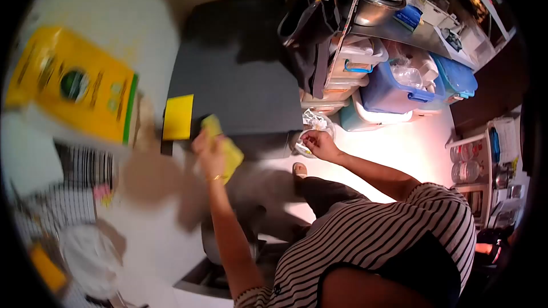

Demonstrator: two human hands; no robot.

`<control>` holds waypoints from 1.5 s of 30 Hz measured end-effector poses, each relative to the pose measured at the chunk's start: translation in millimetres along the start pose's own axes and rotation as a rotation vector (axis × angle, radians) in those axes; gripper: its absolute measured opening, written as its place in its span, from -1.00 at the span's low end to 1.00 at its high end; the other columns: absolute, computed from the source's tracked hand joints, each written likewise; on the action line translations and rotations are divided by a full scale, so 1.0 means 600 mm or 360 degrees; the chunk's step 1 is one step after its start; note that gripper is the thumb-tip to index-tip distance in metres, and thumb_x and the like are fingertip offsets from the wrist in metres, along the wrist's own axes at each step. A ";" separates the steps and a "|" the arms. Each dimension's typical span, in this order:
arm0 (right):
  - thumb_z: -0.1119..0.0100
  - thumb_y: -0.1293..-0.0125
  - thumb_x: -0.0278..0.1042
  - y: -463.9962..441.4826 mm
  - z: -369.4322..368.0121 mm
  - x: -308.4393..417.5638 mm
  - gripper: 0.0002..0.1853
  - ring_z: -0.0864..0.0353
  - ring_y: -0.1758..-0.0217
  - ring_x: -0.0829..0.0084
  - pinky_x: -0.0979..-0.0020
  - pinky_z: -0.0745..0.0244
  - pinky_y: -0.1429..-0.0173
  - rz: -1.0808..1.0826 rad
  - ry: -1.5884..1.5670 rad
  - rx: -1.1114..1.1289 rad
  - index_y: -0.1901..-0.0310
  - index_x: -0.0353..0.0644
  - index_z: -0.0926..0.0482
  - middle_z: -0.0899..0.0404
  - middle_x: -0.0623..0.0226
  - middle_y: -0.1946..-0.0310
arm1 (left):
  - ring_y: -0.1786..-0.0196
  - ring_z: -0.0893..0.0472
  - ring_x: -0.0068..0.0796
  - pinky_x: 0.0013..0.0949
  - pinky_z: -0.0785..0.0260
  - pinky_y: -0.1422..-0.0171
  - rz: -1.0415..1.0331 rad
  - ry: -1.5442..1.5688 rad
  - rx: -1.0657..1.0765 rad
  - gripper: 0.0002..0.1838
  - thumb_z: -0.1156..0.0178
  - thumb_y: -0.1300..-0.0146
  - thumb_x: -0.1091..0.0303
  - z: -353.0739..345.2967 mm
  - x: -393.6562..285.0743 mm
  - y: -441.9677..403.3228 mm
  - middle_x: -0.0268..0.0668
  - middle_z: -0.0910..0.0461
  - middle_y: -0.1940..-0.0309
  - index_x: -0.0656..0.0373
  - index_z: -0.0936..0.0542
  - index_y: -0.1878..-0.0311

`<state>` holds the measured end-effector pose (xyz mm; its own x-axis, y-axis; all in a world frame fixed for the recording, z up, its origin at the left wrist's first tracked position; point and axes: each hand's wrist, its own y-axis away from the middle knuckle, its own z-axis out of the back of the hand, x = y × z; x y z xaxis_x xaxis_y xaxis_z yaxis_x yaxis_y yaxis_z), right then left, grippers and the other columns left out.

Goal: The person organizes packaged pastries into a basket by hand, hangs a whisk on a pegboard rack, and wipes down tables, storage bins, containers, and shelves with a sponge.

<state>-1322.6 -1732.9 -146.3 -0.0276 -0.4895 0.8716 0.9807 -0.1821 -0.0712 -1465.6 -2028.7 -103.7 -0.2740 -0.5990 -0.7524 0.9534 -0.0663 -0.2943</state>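
Striped shirt (365, 234), L hand (210, 157) clamped on yellow cloth (233, 159); R hand (321, 145) w/ fingertips together at bin (333, 129), grip unclear

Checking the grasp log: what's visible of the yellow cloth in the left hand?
The yellow cloth is plain, thin, soft-looking fabric, creased and bunched. The left hand grips it; one part pokes out past the fingers, a wider part spreads beside the hand. It's by the dark grey surface; whether they touch, I can't tell.

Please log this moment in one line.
left hand: holding yellow cloth | right hand: at round container, grip unclear | yellow square: at grey surface's edge
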 end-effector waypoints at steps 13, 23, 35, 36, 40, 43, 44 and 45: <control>-0.27 -0.05 -0.22 -0.317 -0.010 -0.025 -0.44 -0.25 -0.24 -0.04 0.06 -0.26 -0.22 -0.0018 0.0711 0.0117 -0.12 -0.13 -0.39 -0.26 0.00 -0.19 | -0.44 0.00 -0.20 0.33 0.19 -0.35 -0.1285 -0.0588 0.1064 -0.36 -0.01 -0.11 -0.24 -0.483 -0.050 -0.459 -0.28 -0.13 -0.37 -0.26 -0.34 -0.26; -0.17 0.10 0.46 -0.546 -0.069 -0.051 -0.04 0.29 -0.43 -0.29 -0.41 0.19 -0.25 -0.0352 0.1192 0.0504 -0.34 0.26 -0.15 0.27 -0.11 -0.41 | -0.46 0.12 -0.10 0.15 0.44 -0.45 -0.1085 -0.0619 0.1133 -0.27 0.11 -0.09 -0.35 -0.810 -0.094 -0.923 -0.26 0.00 -0.42 -0.32 -0.25 -0.34; -0.20 0.04 0.33 -0.553 -0.075 -0.045 -0.18 0.22 -0.45 -0.16 -0.41 0.29 -0.25 -0.0446 0.1133 0.0394 -0.24 0.09 -0.35 0.12 0.00 -0.41 | -0.45 -0.01 -0.23 0.20 0.24 -0.42 -0.0119 -0.1171 0.0305 -0.20 0.22 -0.16 -0.37 -0.622 0.171 -1.166 -0.29 -0.02 -0.42 -0.14 -0.14 -0.40; -0.21 0.03 0.30 -0.555 -0.075 -0.043 -0.19 0.22 -0.45 -0.15 -0.41 0.29 -0.26 -0.0414 0.1126 0.0364 -0.25 0.08 -0.33 0.13 0.00 -0.41 | -0.45 -0.01 -0.23 0.20 0.24 -0.42 -0.0085 -0.1211 0.0296 -0.20 0.22 -0.16 -0.37 -0.580 0.190 -1.148 -0.29 -0.02 -0.42 -0.14 -0.14 -0.40; -0.26 -0.01 0.13 -0.557 -0.077 -0.041 -0.19 0.23 -0.46 -0.12 -0.37 0.28 -0.28 -0.0316 0.1157 0.0310 -0.31 0.06 -0.23 0.17 0.02 -0.42 | -0.41 -0.07 -0.06 0.08 0.20 -0.42 0.0419 -0.1214 0.0244 -0.22 0.17 -0.17 -0.32 -0.388 0.241 -0.967 -0.15 -0.06 -0.39 -0.10 -0.14 -0.39; -0.21 -0.08 0.10 -0.553 -0.078 -0.043 -0.22 0.22 -0.46 -0.12 -0.37 0.24 -0.28 -0.0237 0.1207 0.0310 -0.32 0.01 -0.20 0.16 0.03 -0.42 | -0.40 -0.06 0.04 0.10 0.16 -0.41 0.0180 -0.1373 -0.0068 -0.24 -0.01 -0.14 -0.20 -0.244 0.243 -0.633 -0.02 -0.10 -0.35 -0.04 -0.18 -0.37; -0.17 -0.12 0.07 -0.549 -0.078 -0.044 -0.24 0.21 -0.45 -0.13 -0.36 0.21 -0.28 -0.0170 0.1228 0.0291 -0.33 -0.02 -0.18 0.14 0.02 -0.41 | -0.39 -0.04 0.10 0.13 0.19 -0.42 0.0157 -0.1324 0.0003 -0.23 -0.03 -0.14 -0.16 -0.182 0.231 -0.503 0.03 -0.09 -0.35 0.01 -0.19 -0.36; -0.17 -0.12 0.07 -0.546 -0.078 -0.049 -0.24 0.21 -0.45 -0.13 -0.36 0.21 -0.28 -0.0148 0.1210 0.0315 -0.33 -0.02 -0.18 0.14 0.02 -0.41 | -0.39 -0.01 0.14 0.15 0.22 -0.41 0.0142 -0.1318 0.0078 -0.22 -0.01 -0.15 -0.17 -0.133 0.212 -0.382 0.07 -0.08 -0.34 0.06 -0.17 -0.37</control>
<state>-1651.9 -1698.6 -171.0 -0.1659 -0.9413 0.2939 0.9821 -0.1309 0.1353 -1729.2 -2026.3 -178.9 -0.0340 -0.9954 -0.0893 0.9768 -0.0142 -0.2138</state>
